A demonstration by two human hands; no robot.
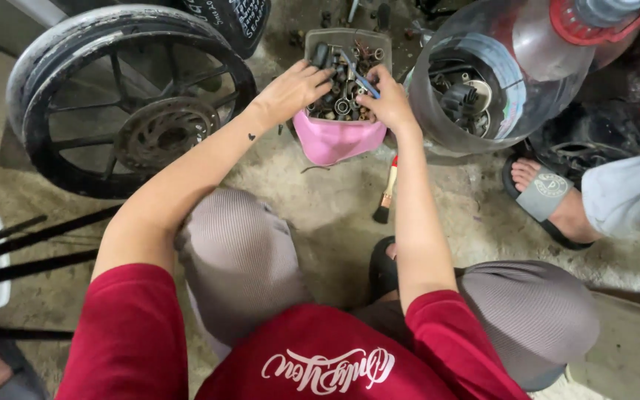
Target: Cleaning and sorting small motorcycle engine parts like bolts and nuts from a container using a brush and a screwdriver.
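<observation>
— Where is this?

— A workshop with a stained, gritty concrete floor (320, 215). A person crouches over a pink tub (338, 137) of nuts, bolts and small metal parts standing on it.

— The hands?

— Both are in the tub. The left hand (294, 89) is curled over the parts; the right hand (387, 100) pinches a thin blue-handled tool (361, 78).

— Around them?

— A black spoked wheel (131, 111) at left, a cut clear plastic jug (498, 74) of parts at right, a small brush (387, 194) beside the tub, another person's sandalled foot (550, 196) nearby.
</observation>
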